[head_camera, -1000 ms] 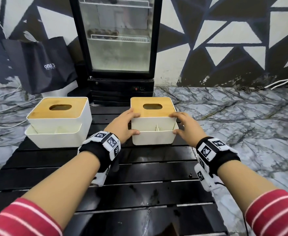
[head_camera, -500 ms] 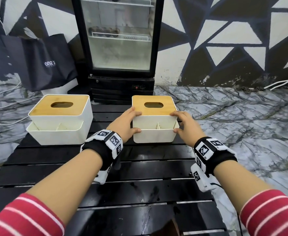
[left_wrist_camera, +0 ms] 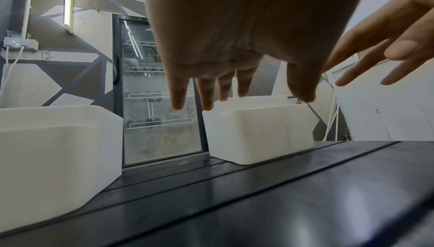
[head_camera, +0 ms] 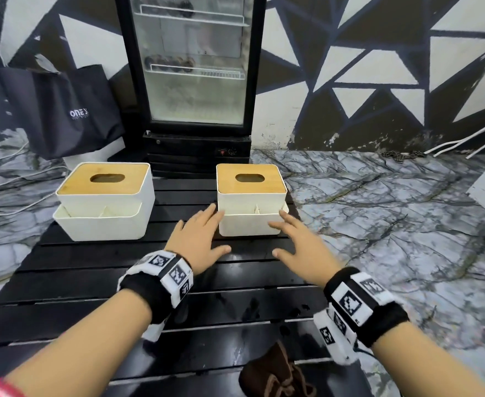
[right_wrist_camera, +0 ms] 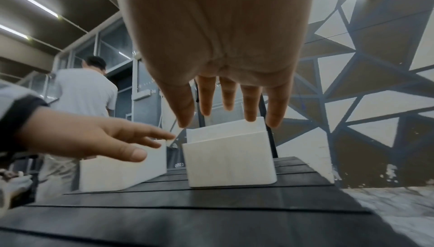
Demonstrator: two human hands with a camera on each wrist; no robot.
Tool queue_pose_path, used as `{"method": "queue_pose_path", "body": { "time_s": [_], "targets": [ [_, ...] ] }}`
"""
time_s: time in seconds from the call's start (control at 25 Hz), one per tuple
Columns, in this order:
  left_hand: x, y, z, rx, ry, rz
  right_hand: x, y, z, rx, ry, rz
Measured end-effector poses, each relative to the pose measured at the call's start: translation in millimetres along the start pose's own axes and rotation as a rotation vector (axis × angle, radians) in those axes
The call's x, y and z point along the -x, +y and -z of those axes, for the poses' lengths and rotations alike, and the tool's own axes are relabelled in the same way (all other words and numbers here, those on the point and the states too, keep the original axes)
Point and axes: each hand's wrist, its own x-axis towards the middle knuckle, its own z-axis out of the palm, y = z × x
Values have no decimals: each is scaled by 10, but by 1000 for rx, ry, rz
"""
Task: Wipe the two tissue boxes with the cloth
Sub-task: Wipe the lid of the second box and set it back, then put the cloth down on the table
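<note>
While empty, both hands (head_camera: 198, 239) (head_camera: 301, 245) spread beside the tissue box (head_camera: 251, 202).

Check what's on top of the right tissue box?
The right tissue box carries a wooden lid with an oval slot; nothing rests on it. The slot looks dark, so any tissues inside can't be seen. Both hands are open, near its front.

The bottom edge cuts off your brown cloth (head_camera: 275, 376) on the bench (head_camera: 92, 282). Your left hand (head_camera: 197, 237) is motion-blurred, so its fingers (head_camera: 211, 214) perhaps touch the right tissue box (head_camera: 251, 210).
</note>
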Motion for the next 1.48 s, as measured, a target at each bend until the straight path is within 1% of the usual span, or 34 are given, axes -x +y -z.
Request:
{"method": "queue_pose_path", "body": {
  "time_s": [0.12,0.24,0.32,0.44,0.6,0.68,0.76,0.8,0.88,0.92,0.96,1.0,1.04,1.12,1.16,1.24,1.4,1.48],
  "targets": [
    [511,-18,-108,-41,-75,13,491,-148,-154,-64,-40,71],
    [916,-67,-226,-64,-176,65,932,-278,-380,-110,-75,121],
    [1037,-106,-291,-57,-234,96,1120,-328,-531,-125,-89,110],
    [1098,-139,-361,-48,-279,109,1287,-403,-712,-97,-139,56],
    [1085,-196,-469,-29,-392,129,1411,-383,-872,101,-326,-18],
    [1089,-217,-503,-22,-406,135,1446,-371,-898,174,-374,-2],
    [1102,-208,-520,-20,-407,133,1433,-374,-878,182,-374,44],
    [1111,-202,-523,-19,-406,131,1388,-393,-852,165,-350,79],
    [1113,-199,-526,-16,-409,131,1230,-437,-778,84,-240,123],
    [1114,-201,-525,-14,-410,133,1149,-454,-758,63,-190,112],
    [1113,-199,-523,-12,-409,135,1090,-468,-755,78,-171,77],
    [1115,-201,-530,-10,-409,136,1054,-477,-782,136,-206,26],
    [1116,-201,-535,-7,-408,138,1040,-488,-832,210,-282,-20],
    [1113,-199,-543,-3,-410,138,1049,-508,-936,303,-441,-60],
    [1111,-203,-544,-4,-413,137,1037,-502,-969,315,-481,-68],
    [1103,-204,-547,-4,-423,139,941,-492,-965,314,-501,-82],
    [1096,-189,-546,-19,-432,146,675,-564,-978,312,-477,-139],
    [1095,-187,-558,-23,-433,147,659,-644,-999,336,-470,-117]
  ]
}}
